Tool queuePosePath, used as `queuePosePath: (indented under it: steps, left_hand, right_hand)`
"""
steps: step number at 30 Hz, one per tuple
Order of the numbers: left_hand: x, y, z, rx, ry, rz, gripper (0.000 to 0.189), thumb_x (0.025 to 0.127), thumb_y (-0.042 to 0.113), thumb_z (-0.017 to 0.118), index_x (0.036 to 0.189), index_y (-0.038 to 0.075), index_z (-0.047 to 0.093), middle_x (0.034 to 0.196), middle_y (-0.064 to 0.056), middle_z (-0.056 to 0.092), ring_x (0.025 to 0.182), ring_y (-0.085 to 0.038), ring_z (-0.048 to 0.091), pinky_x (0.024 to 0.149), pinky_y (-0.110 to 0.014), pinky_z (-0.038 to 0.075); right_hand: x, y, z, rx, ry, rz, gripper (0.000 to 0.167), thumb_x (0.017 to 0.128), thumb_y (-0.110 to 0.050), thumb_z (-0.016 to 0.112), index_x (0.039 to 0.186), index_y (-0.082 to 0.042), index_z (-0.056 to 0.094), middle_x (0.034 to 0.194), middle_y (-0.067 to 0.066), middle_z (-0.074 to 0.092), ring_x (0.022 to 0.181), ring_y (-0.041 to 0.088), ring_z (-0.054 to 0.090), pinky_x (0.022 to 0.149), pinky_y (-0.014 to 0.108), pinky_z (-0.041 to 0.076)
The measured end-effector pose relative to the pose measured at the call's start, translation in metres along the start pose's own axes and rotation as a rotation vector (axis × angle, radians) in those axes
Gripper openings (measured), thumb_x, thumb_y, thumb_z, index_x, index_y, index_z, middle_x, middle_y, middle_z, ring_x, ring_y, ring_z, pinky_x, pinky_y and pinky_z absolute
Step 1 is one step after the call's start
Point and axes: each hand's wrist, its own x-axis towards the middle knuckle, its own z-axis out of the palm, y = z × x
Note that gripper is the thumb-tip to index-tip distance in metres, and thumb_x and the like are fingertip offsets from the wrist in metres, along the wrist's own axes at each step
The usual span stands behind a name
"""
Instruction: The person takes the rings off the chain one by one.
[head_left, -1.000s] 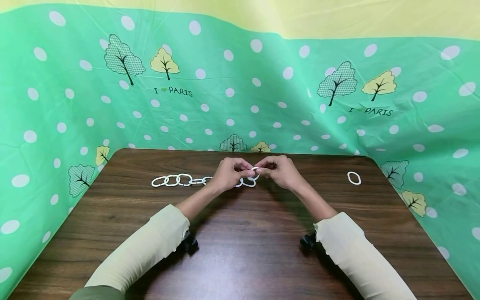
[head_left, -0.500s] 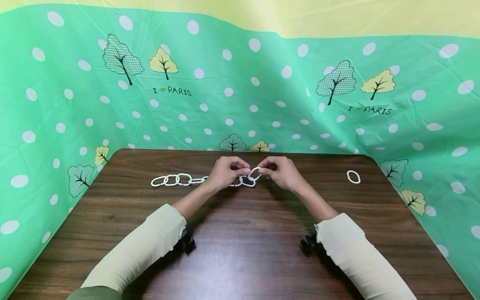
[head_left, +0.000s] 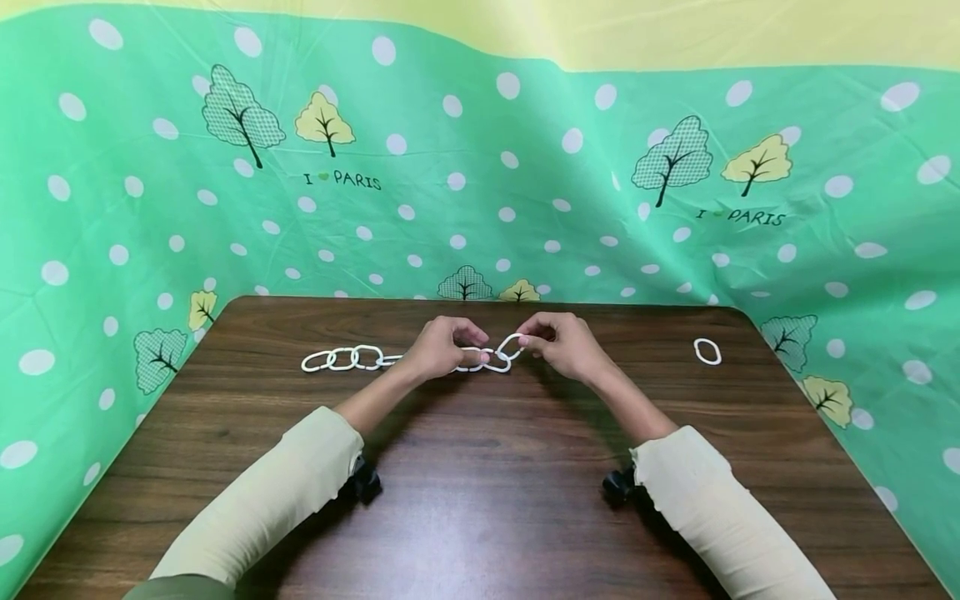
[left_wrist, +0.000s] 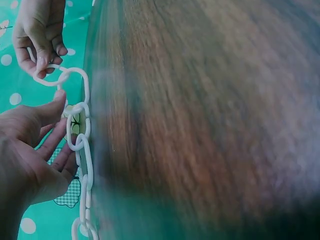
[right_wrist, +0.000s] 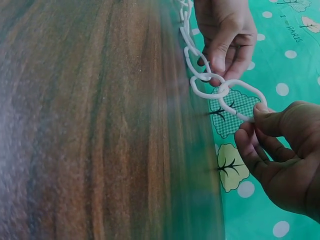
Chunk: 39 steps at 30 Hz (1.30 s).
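Had my right hand pinching the end link;
left hand loose-fingered, right beside the chain; couldn't tell from here if they touched

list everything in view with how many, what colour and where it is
chain: 1, white, along the table's far part; partly hidden, so its links can't all be counted
end link: 1, white, the chain's right end, between the right hand's fingers
loose link: 1, white, far right of the table, apart from the chain
table: 1, dark brown, under the chain
cloth: green with white dots, printed trees and a yellow top, behind and beside the table
black devices: 2, one at each cuff
sleeves: 2, cream, on the forearms
left hand: 1, at the chain
right hand: 1, pinching the end link
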Motion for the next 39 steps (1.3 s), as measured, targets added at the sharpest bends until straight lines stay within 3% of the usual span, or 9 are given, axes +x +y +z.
queuePosePath:
  steps: [7,15,23,31,39]
  left_hand:
    - [0.0015,-0.0003,-0.0009,0.064,-0.052,-0.026,0.030,0.093,0.017,0.095,0.120,0.007,0.084,0.117,-0.008,0.087,0.117,-0.024,0.078,0.107,-0.040,0.058]
    - [0.0013,0.0002,-0.0011,0.078,-0.072,-0.007,0.023,0.094,0.016,0.093,0.115,0.009,0.086,0.106,-0.004,0.087,0.097,-0.012,0.074,0.090,-0.028,0.054]
    - [0.0021,-0.0025,0.0005,0.088,-0.059,0.017,0.014,0.098,0.018,0.089,0.111,0.013,0.089,0.097,-0.002,0.086,0.084,-0.007,0.066,0.079,-0.026,0.050]
    - [0.0030,0.0004,0.0014,0.053,-0.063,0.058,0.012,0.103,0.018,0.084,0.112,0.011,0.088,0.105,-0.002,0.087,0.104,-0.013,0.070,0.094,-0.030,0.054]
    - [0.0036,0.0054,0.0033,0.064,-0.064,0.105,0.013,0.104,0.015,0.083,0.113,0.008,0.087,0.103,-0.005,0.087,0.099,-0.014,0.073,0.095,-0.031,0.056]
  right_hand:
    - [-0.0015,0.0034,-0.0003,0.002,0.000,0.020,0.015,0.108,-0.012,0.077,0.117,0.000,0.080,0.102,0.016,0.080,0.089,0.034,0.076,0.070,0.024,0.056]
    - [-0.0025,0.0048,0.0006,0.005,0.020,0.015,0.012,0.108,-0.010,0.077,0.114,-0.001,0.080,0.096,0.017,0.079,0.086,0.031,0.075,0.068,0.023,0.054]
    - [-0.0018,0.0055,0.0016,0.002,0.014,0.025,0.013,0.109,-0.012,0.077,0.116,-0.002,0.080,0.102,0.016,0.080,0.087,0.030,0.076,0.070,0.025,0.056]
    - [-0.0026,0.0067,0.0024,-0.005,0.006,0.037,0.014,0.109,-0.015,0.077,0.116,-0.003,0.080,0.104,0.016,0.081,0.088,0.035,0.077,0.066,0.026,0.054]
    - [-0.0019,0.0064,0.0049,-0.003,0.002,0.005,0.010,0.107,-0.010,0.078,0.113,-0.003,0.080,0.105,0.016,0.081,0.088,0.034,0.078,0.070,0.025,0.056]
